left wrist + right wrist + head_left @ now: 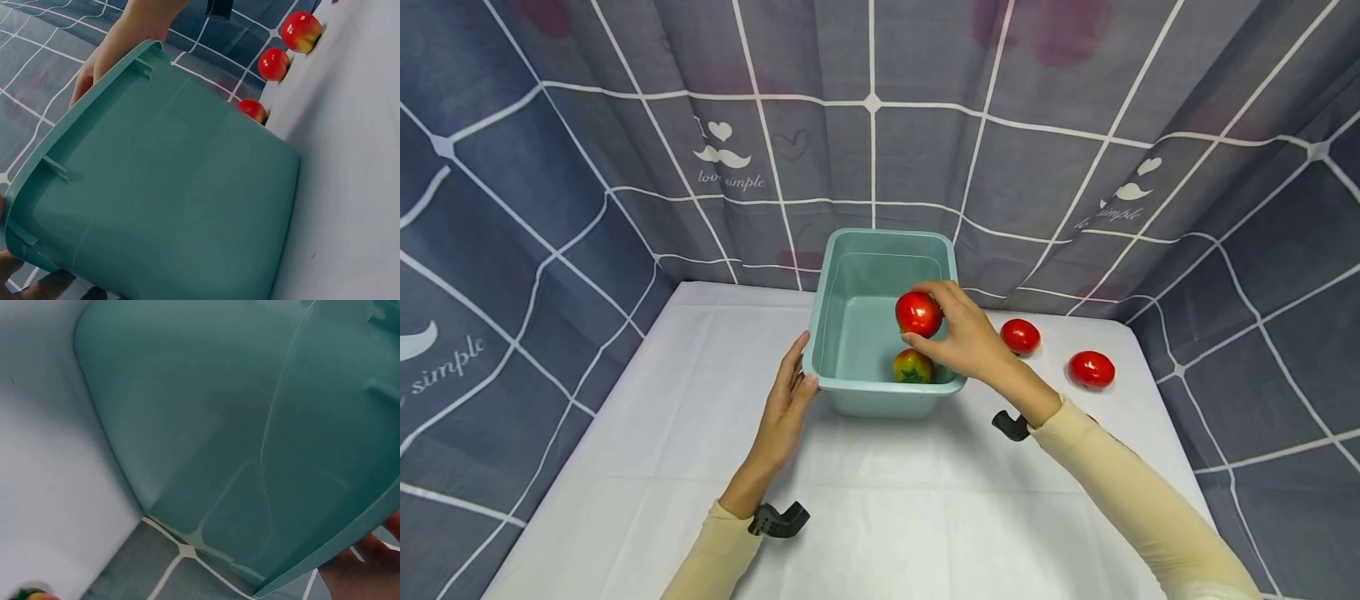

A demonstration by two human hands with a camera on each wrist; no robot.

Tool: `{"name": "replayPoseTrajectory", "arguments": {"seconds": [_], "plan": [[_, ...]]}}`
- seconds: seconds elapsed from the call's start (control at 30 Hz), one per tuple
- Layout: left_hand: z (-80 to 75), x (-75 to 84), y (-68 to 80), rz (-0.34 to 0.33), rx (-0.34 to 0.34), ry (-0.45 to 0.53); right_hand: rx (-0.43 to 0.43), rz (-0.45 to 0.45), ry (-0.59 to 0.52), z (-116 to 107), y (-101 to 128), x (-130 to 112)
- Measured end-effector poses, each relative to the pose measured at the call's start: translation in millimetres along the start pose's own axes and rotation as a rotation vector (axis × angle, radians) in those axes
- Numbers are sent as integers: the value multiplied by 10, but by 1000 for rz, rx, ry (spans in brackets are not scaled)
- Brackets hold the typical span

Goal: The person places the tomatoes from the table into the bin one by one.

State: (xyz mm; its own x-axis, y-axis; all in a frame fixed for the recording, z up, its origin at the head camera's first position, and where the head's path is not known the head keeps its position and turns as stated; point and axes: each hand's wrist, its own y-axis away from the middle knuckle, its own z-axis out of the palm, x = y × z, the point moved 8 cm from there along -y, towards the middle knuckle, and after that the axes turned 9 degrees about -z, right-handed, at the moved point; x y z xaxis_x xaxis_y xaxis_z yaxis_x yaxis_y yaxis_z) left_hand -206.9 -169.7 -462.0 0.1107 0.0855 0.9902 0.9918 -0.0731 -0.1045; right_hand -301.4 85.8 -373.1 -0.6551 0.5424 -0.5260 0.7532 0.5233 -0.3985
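Centrally, on the white tabletop (880, 500), a teal plastic bin (850, 333) stood near the curtain backdrop (625, 167). At its near left corner the left hand (786, 400) rested with straight fingers against the rim. Over the bin's right side, the right hand (966, 337) pinched a red tomato (918, 313), above another tomato (912, 367) lying inside. Two more tomatoes (1020, 336) lay on the tabletop to the right.

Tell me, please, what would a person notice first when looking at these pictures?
First, the right hand holding a red tomato above the teal tub in the middle of the white table. The left hand touches the tub's near left corner, one tomato lies inside it, and two more tomatoes lie on the table to its right.
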Motion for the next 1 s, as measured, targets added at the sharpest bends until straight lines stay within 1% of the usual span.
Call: {"name": "replayPoseTrajectory", "arguments": {"seconds": [0.2,0.3,0.63,1.0], "plan": [[-3,-12,18,-8,0,-3,-131,-15,50,153,-107,-12],[-2,-7,15,-6,1,0,-164,-28,76,207,-147,-17],[-4,9,-2,5,9,0,-185,-46,106,234,-184,-52],[9,3,-2,-7,16,-20,-152,-33,109,169,-86,-24]]}}
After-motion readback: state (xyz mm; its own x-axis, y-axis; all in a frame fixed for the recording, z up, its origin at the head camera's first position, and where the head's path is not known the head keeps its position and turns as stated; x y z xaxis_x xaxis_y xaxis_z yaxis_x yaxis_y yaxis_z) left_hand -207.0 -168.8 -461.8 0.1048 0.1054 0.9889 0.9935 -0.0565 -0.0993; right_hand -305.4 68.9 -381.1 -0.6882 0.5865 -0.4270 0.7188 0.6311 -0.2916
